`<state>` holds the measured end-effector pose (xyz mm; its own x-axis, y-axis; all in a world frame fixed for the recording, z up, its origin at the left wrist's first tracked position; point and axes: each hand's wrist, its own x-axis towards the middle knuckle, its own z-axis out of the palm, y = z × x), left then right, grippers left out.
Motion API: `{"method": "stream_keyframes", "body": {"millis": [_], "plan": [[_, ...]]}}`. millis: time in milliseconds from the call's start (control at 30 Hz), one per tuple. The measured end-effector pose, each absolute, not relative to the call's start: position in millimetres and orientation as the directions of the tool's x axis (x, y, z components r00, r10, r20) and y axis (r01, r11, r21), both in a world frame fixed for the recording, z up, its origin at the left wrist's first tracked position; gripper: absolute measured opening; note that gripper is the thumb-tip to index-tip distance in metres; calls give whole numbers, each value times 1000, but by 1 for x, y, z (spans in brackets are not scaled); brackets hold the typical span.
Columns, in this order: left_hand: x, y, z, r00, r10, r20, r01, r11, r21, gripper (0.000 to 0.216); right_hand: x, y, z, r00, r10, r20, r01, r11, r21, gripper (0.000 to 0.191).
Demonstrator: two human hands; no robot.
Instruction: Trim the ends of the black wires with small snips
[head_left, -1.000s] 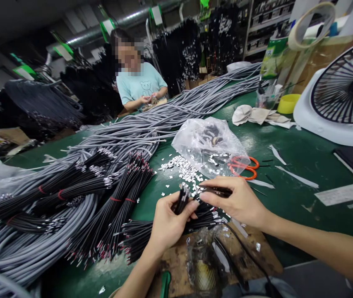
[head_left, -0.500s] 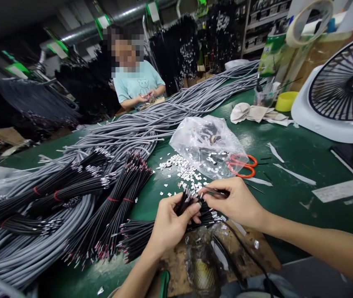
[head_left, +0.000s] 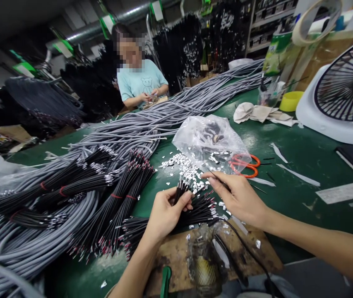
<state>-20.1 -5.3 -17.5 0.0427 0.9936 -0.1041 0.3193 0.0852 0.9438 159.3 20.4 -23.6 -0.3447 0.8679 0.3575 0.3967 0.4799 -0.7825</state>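
My left hand (head_left: 164, 215) is closed round a small bunch of black wires (head_left: 181, 191) with metal tips, held upright over the green table (head_left: 294, 165). My right hand (head_left: 236, 194) sits just to the right, fingers pinched on a thin dark tool (head_left: 218, 180) that points toward the wire tips. Under both hands lies a fan of loose black wires (head_left: 198, 211). Small silver terminals (head_left: 182, 163) are scattered just beyond the hands.
Bundles of black wires (head_left: 114, 203) and long grey cables (head_left: 151, 124) cover the left. A clear plastic bag (head_left: 210, 142) and orange scissors (head_left: 244, 167) lie ahead. A white fan (head_left: 340, 95) stands right. A person in a light blue shirt (head_left: 140, 82) works at the far side.
My right hand has drawn slightly away from the wire tips and moved up. My left hand has shifted a little up with its bunch.
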Motion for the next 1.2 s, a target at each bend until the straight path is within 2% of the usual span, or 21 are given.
{"method": "stream_keyframes", "body": {"millis": [100, 233, 333, 600, 700, 933, 1067, 1200], "plan": [[-17, -8, -17, -23, 996, -81, 326, 83, 942, 24, 158, 20, -26, -414, 854, 315, 409, 483, -774, 27], [-16, -10, -20, -117, 991, -58, 318, 93, 943, 20, 158, 19, -30, -444, 855, 267, 476, 477, -739, 35], [-16, -11, -23, -136, 989, -50, 299, 89, 950, 20, 159, 17, -31, -455, 854, 253, 503, 481, -718, 31], [-13, -12, -21, -158, 987, -10, 324, 62, 944, 20, 156, 16, -32, -461, 839, 290, 443, 501, -744, 26], [-13, -13, -21, -131, 991, 2, 307, 39, 951, 18, 157, 16, -32, -452, 836, 312, 451, 515, -728, 26], [-20, -11, -14, 101, 992, -77, 220, 54, 974, 27, 158, 17, -30, -461, 820, 338, 378, 526, -761, 26], [-17, -13, -11, 91, 993, -70, 188, 52, 981, 24, 157, 19, -32, -404, 864, 302, 317, 442, -839, 25], [-10, -15, -13, 32, 996, -78, 238, 68, 969, 17, 155, 20, -35, -357, 908, 218, 267, 323, -908, 32]]}}
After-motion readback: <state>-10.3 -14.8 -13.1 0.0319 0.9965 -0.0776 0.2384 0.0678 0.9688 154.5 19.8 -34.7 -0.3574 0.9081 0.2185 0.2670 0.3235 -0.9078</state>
